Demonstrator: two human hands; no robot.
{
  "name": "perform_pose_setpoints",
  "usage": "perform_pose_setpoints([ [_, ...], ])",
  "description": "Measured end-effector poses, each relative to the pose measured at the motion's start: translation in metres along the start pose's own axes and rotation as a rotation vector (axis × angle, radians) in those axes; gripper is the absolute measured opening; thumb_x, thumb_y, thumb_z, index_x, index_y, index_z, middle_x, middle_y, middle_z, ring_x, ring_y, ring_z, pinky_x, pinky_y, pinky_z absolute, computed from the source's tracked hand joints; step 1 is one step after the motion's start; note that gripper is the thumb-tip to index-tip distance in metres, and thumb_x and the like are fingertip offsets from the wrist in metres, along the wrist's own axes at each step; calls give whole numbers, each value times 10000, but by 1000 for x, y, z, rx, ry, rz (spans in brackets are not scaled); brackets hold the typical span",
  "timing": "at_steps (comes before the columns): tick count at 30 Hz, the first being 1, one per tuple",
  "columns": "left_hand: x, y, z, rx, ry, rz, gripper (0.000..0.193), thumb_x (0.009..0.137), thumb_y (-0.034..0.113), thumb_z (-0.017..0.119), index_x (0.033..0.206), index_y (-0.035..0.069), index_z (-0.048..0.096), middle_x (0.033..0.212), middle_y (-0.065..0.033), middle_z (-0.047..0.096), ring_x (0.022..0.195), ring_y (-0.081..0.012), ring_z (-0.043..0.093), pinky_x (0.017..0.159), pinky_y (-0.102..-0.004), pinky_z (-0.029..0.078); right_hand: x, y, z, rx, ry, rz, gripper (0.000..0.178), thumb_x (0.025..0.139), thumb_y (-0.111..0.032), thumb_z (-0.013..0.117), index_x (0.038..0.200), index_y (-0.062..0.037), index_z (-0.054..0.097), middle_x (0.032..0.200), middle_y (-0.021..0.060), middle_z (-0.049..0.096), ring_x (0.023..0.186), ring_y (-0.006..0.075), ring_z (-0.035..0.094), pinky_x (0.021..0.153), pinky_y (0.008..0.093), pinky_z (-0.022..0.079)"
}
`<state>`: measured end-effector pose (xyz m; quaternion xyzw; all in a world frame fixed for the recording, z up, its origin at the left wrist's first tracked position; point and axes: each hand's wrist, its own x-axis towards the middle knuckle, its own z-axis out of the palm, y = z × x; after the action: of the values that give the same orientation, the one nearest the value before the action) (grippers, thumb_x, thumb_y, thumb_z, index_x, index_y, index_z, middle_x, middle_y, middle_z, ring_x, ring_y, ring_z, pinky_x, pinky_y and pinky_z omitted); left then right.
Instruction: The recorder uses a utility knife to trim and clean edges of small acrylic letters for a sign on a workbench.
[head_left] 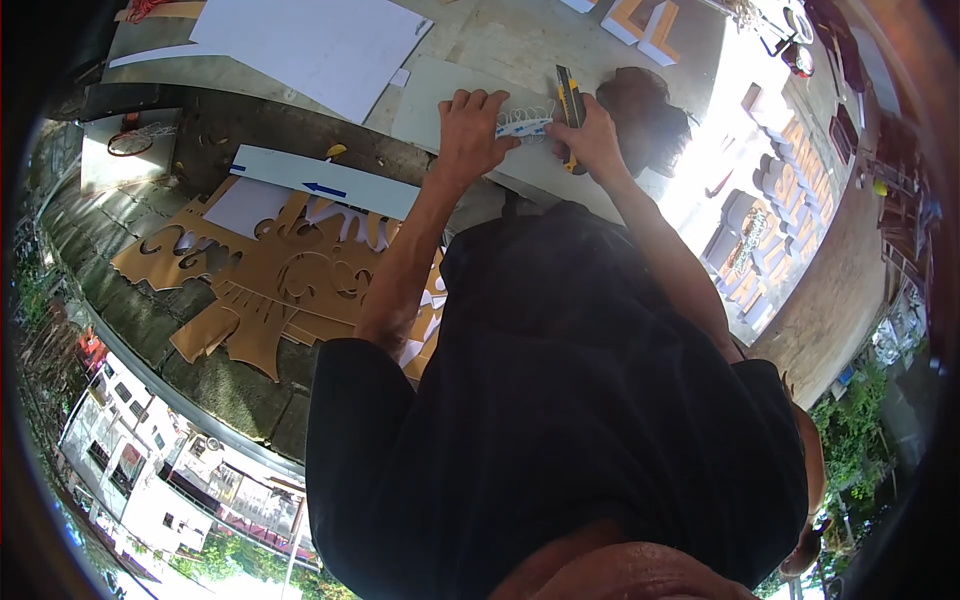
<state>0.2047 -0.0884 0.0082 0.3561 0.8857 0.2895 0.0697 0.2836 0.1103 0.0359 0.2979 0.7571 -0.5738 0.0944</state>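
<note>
A white strip (522, 129) is stretched crosswise, its left end gripped by the left hand (466, 138). At the strip's right end, a yellow knife (570, 100) is clasped in the right hand (594, 138), its length set across the strip's. Beyond the strip, a pale board (428, 92) is seen.

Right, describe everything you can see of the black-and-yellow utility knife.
The black-and-yellow utility knife is long and slim, with a straight, plastic-looking body in yellow and black. It points almost straight away from the person, its far end leaning slightly left. The bare right-hand grip covers part of its middle, and its near end shows on the near side of the fingers. It is just right of the white strip edged with thin loops. Whether any blade is out cannot be made out.
</note>
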Motion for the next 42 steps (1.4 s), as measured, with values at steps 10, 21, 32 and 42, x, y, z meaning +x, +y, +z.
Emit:
perform_pose_setpoints([
  [10,-13,51,-39,-145,457,201,320,642,-80,788,912,88,742,921,-37,653,792,-244,647,623,-367,538,-43,-32,-21,341,1,-258,348,892,-1,754,1198,-28,591,1097,75,738,985,132,728,775,276,600],
  [21,-8,59,-56,-76,544,317,350,625,-44,781,948,85,745,979,-28,650,893,-250,669,707,-369,550,-61,-46,-30,378,3,-342,385,898,48,711,1242,-40,563,1136,103,729,1060,187,724,859,313,623],
  [32,2,52,-42,-673,96,-206,195,853,30,786,1045,6,763,906,-122,776,786,-299,729,708,-390,557,-36,-44,-24,364,-22,-149,370,914,-51,764,1230,-1,579,968,78,724,852,152,723,713,289,565],
  [42,28,-3,17,-431,-2,-168,202,853,66,784,1049,18,775,910,-162,774,786,-295,753,713,-359,570,-8,2,-12,-86,-46,-40,392,1001,-222,652,1259,53,544,798,121,716,717,212,732,658,350,561],
])
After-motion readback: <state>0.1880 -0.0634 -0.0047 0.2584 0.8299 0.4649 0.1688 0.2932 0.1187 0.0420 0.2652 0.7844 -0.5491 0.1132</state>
